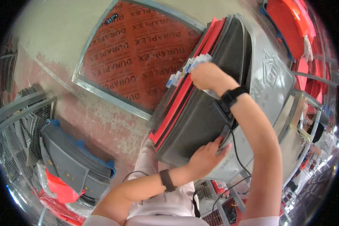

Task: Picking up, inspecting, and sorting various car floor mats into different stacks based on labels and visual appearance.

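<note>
In front of me a stack of dark grey and red sheets (194, 130) leans in a slanting row, sheet against sheet. Several small white-and-blue tags (184, 71) stick out along its far left edge. My right hand (211, 77) is closed at the top of the stack, right beside the tags; its fingertips are hidden, so what it grips I cannot tell. Lower down, my left hand (209, 158) lies with fingers stretched out against the face of the nearest dark grey sheet, close to its right edge. Both wrists wear black bands.
A grey plastic panel (269, 86) stands right of the stack. A red-brown board in a metal frame (139, 49) lies beyond it. Bundled grey sheets (71, 158) sit in a wire cart at left. Red sheets (286, 26) fill a rack at right. A black cable (235, 147) hangs from my right wrist.
</note>
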`<action>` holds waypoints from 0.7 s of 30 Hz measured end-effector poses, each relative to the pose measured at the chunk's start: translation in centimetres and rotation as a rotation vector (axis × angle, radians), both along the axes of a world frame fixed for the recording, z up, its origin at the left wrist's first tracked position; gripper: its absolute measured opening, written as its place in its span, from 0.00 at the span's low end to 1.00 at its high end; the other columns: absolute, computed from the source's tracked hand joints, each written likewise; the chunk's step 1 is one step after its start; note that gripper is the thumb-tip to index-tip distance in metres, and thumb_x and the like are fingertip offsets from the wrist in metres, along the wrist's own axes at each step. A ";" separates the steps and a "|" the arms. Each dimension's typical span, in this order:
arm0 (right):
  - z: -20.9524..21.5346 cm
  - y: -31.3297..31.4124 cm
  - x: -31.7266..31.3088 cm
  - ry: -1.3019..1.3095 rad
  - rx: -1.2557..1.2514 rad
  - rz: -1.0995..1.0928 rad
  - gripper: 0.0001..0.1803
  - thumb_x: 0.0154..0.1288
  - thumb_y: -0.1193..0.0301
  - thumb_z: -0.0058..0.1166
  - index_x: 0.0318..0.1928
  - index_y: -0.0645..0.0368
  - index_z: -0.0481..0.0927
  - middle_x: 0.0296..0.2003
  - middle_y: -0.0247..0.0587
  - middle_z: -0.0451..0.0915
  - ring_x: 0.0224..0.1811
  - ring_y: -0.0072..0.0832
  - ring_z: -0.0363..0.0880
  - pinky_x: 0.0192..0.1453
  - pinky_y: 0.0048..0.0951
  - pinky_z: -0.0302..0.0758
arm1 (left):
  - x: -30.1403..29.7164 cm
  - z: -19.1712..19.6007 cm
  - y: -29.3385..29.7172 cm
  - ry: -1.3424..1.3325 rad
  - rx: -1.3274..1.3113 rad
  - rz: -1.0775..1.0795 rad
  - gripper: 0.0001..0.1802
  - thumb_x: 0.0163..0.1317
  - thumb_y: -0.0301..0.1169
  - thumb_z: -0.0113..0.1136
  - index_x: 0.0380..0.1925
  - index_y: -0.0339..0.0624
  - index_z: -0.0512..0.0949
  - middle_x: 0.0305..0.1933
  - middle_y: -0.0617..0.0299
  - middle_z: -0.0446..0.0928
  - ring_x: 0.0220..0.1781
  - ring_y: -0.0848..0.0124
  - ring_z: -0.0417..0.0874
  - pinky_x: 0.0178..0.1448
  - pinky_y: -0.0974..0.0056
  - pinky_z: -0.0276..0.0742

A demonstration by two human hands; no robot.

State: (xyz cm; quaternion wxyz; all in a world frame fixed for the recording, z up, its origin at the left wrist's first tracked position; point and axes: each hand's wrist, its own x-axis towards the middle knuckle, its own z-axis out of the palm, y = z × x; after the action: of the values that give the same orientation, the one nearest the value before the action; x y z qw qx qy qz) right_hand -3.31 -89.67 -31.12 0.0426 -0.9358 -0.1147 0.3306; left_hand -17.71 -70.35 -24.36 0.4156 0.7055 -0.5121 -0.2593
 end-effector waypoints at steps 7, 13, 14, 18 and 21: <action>-1.7 -0.2 -0.6 -0.327 0.168 -0.255 0.10 0.47 0.77 0.45 0.32 0.57 0.78 0.31 0.41 0.78 0.40 0.36 0.75 0.42 0.34 0.70 | 5.1 -8.3 4.0 -0.134 0.481 0.096 0.23 0.56 0.36 0.46 0.54 0.49 0.63 0.55 0.41 0.62 0.50 0.52 0.69 0.53 0.53 0.65; 4.9 -0.8 -16.5 -0.687 0.518 -1.108 0.08 0.56 0.81 0.45 0.36 0.59 0.75 0.28 0.42 0.76 0.28 0.32 0.73 0.33 0.26 0.70 | -3.9 -6.7 2.3 -0.652 0.383 -0.302 0.31 0.53 0.30 0.44 0.59 0.66 0.57 0.65 0.42 0.46 0.65 0.49 0.52 0.63 0.47 0.51; 5.1 0.0 -21.7 -0.628 0.441 -1.073 0.07 0.55 0.80 0.46 0.35 0.60 0.75 0.27 0.43 0.75 0.28 0.33 0.73 0.32 0.27 0.70 | -5.7 -7.0 2.4 -0.537 0.451 -0.354 0.31 0.53 0.30 0.44 0.59 0.66 0.56 0.66 0.43 0.45 0.66 0.49 0.49 0.64 0.44 0.48; 4.2 9.5 -46.0 -0.141 0.560 -1.437 0.08 0.54 0.75 0.47 0.36 0.60 0.76 0.31 0.49 0.77 0.35 0.42 0.77 0.38 0.34 0.73 | -9.1 -8.3 1.1 -0.526 0.608 -0.414 0.32 0.55 0.29 0.42 0.61 0.68 0.52 0.66 0.42 0.41 0.68 0.47 0.42 0.64 0.39 0.40; 3.3 20.1 -65.9 0.221 0.396 -1.410 0.13 0.57 0.66 0.43 0.36 0.59 0.77 0.33 0.49 0.78 0.36 0.42 0.77 0.40 0.37 0.73 | -9.9 -9.8 2.1 -0.662 0.609 -0.412 0.38 0.51 0.29 0.49 0.62 0.67 0.49 0.67 0.41 0.36 0.69 0.47 0.37 0.64 0.37 0.33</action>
State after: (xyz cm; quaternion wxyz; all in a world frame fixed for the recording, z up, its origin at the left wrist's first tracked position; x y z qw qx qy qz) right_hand -69.22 -69.57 -27.81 0.4243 -0.7232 0.4611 0.2903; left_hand -27.63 -68.23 -34.14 -0.0544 0.7234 -0.6466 -0.2358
